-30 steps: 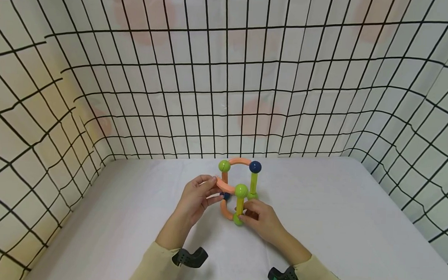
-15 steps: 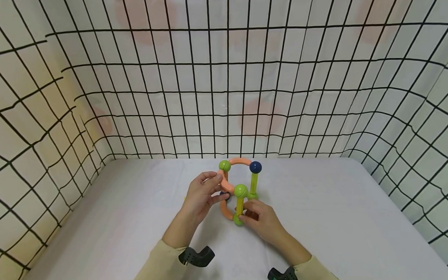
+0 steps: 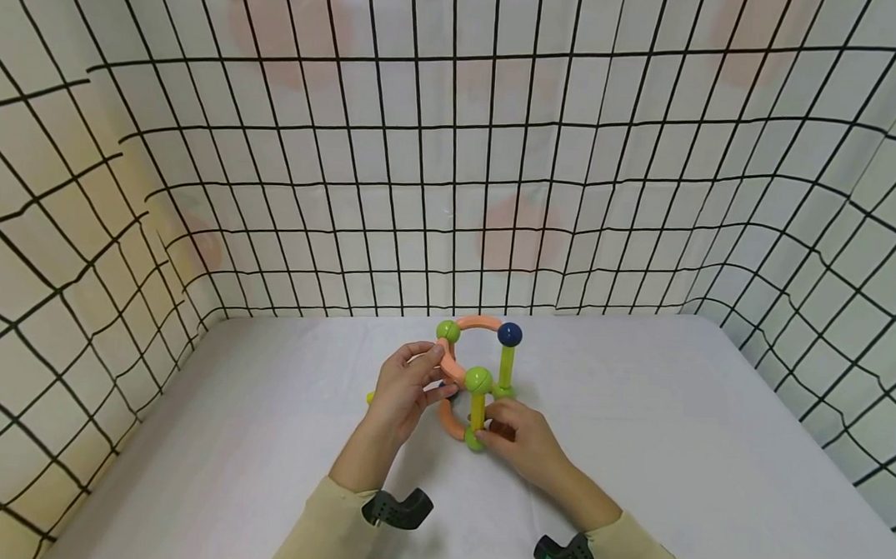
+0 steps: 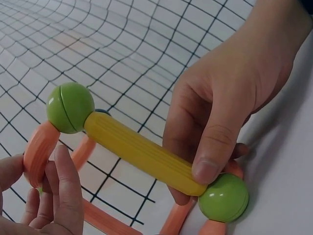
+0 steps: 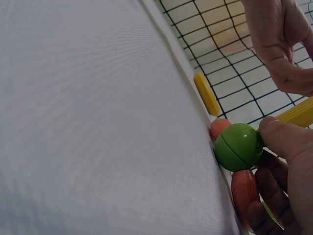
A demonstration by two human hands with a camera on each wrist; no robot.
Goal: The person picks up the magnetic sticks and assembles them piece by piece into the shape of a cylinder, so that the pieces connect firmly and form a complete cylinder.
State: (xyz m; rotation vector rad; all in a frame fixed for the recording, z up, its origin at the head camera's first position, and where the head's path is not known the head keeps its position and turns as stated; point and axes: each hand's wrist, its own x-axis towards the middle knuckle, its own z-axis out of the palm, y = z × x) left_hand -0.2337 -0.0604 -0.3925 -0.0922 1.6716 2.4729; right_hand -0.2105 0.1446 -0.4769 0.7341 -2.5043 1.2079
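Note:
A frame of toy rods and balls stands on the white table in the head view. My left hand point(image 3: 401, 390) pinches a curved orange rod point(image 3: 453, 366) between thumb and fingers. One end of that rod meets the front upper green ball point(image 4: 71, 107); its other end is close to the rear green ball point(image 3: 448, 331), and contact is unclear. A yellow rod point(image 4: 142, 152) joins the front upper ball to a lower green ball point(image 4: 224, 197). Low on this upright, my right hand point(image 3: 524, 437) pinches the yellow rod just above the lower ball. Its far fingers are partly hidden behind the rod.
At the frame's back, another curved orange rod point(image 3: 479, 322) links the rear green ball to a navy ball point(image 3: 510, 335) on a yellow-green upright point(image 3: 506, 367). A loose yellow rod point(image 5: 206, 94) lies left of the frame. Black netting point(image 3: 422, 187) surrounds the table's back and sides.
My left hand has moved slightly right and away from me, swinging the curved orange rod's free end toward the rear green ball. My right hand has stayed in place.

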